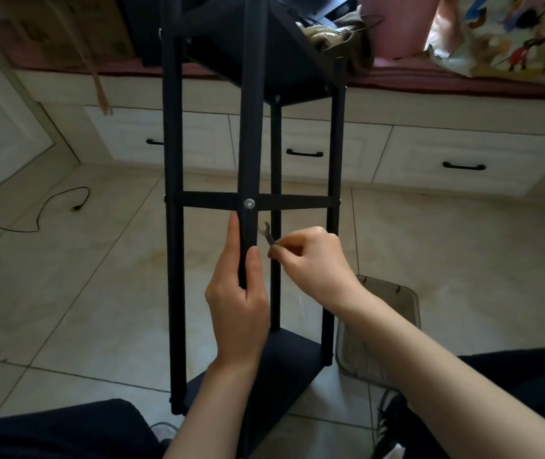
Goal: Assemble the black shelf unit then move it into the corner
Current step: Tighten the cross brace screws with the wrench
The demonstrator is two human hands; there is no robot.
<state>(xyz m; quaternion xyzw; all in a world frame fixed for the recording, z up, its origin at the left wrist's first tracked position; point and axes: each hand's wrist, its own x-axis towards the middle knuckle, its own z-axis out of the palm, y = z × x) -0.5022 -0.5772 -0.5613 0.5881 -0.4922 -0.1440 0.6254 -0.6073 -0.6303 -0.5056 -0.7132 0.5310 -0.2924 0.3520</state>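
I see my left hand (236,303) gripping the near post (248,154) of the black shelf unit (294,369); my right hand (310,260) has its fingers (289,251) pinching a small wrench (268,235) just beside it.

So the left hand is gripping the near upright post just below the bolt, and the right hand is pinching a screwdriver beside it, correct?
Not quite: the head view shows the right hand pinching a small open-ended wrench, not a screwdriver. The rest holds: the left hand grips the near upright post below the bolt.
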